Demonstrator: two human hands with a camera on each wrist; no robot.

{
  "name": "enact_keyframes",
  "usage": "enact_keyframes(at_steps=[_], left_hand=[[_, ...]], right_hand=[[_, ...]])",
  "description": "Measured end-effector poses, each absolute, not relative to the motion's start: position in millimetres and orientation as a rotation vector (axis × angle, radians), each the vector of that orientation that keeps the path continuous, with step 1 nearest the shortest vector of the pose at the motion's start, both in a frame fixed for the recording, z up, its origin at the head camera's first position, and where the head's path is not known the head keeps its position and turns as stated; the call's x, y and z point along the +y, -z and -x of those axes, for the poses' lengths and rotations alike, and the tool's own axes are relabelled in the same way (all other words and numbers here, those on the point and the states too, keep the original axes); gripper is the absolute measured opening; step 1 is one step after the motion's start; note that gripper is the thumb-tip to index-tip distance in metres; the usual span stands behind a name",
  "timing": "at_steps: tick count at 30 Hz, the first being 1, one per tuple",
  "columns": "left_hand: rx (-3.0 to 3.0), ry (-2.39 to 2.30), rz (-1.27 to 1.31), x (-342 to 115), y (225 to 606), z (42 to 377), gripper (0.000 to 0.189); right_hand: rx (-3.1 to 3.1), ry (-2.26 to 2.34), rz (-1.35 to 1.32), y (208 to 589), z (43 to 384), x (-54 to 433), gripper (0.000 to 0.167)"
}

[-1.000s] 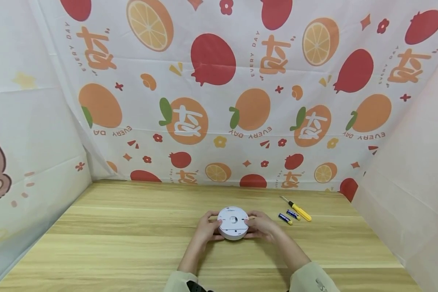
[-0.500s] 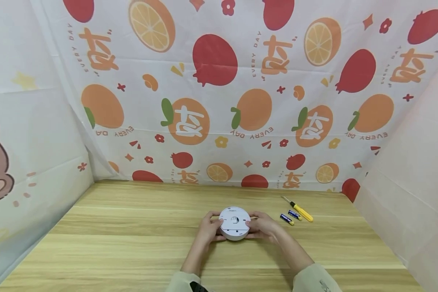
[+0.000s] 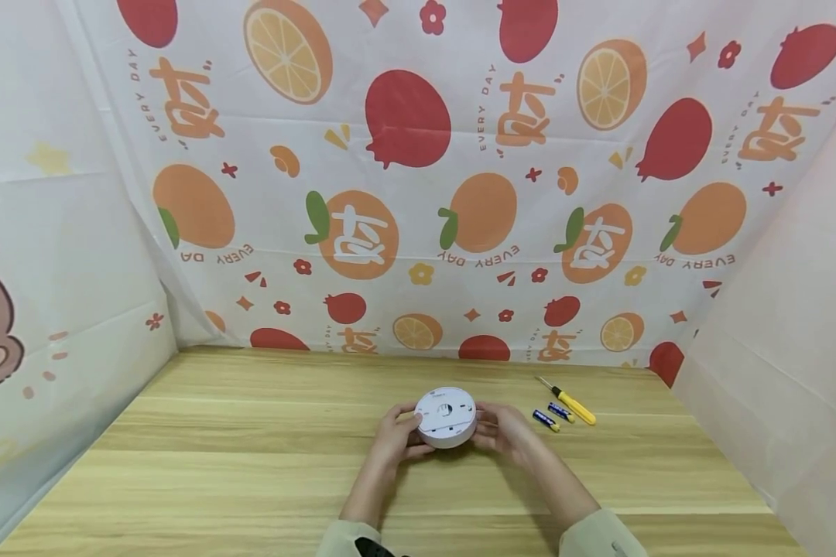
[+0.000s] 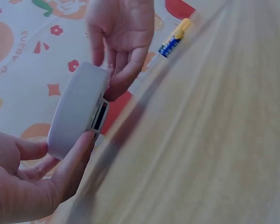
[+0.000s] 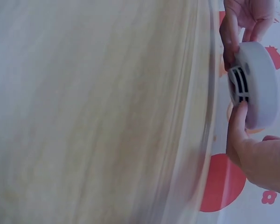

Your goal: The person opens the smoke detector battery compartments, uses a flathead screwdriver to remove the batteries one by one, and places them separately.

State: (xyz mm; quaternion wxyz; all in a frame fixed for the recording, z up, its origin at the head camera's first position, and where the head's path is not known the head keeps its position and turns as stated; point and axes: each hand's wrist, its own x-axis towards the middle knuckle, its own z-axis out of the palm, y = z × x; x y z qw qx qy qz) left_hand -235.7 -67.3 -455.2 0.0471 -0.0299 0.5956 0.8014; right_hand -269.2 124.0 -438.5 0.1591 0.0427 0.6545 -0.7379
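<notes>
A round white smoke detector (image 3: 444, 439) is held between both hands above the table, flat printed face up, tilted toward the person. My left hand (image 3: 393, 435) grips its left side, thumb on the edge of the face and fingers beneath. On the opposite side my right hand (image 3: 507, 435) holds the rim with curled fingers, its thumb off the printed face. Dark vent slots show on the detector's underside (image 5: 240, 84) in the right wrist view, where a fingertip of the right hand (image 5: 261, 156) touches them. The left wrist view shows the detector (image 4: 79, 109) edge-on.
To the right on the wooden table (image 3: 251, 449) lie two blue and yellow batteries, a nearer battery (image 3: 546, 420) and a farther battery (image 3: 560, 411). Beside them is a yellow-handled screwdriver (image 3: 577, 406). A fruit-patterned cloth (image 3: 418, 232) hangs behind the table.
The detector has tilted, its right side and near edge lifting slightly. My right thumb has come off the printed face to the rim; the left hand keeps its grip.
</notes>
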Motion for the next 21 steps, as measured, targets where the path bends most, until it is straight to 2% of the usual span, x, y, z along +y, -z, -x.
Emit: enact_keyframes(at_steps=[6, 13, 17, 21], left_hand=[[1.706, -2.521, 0.077, -67.7, 451.1, 235.5, 0.036], [1.640, -2.525, 0.037, -65.0, 449.3, 234.3, 0.036], [1.621, -2.511, 0.036, -64.3, 449.5, 234.4, 0.037], [1.634, -2.495, 0.018, -66.0, 451.2, 235.4, 0.040]], right_hand=[[1.880, 2.124, -0.049, 436.7, 266.9, 118.6, 0.039], [1.600, 2.228, -0.056, 439.1, 264.5, 115.5, 0.047], [1.621, 2.212, 0.009, 439.9, 267.2, 118.3, 0.060], [1.806, 2.099, 0.187, 439.6, 270.2, 122.1, 0.073]])
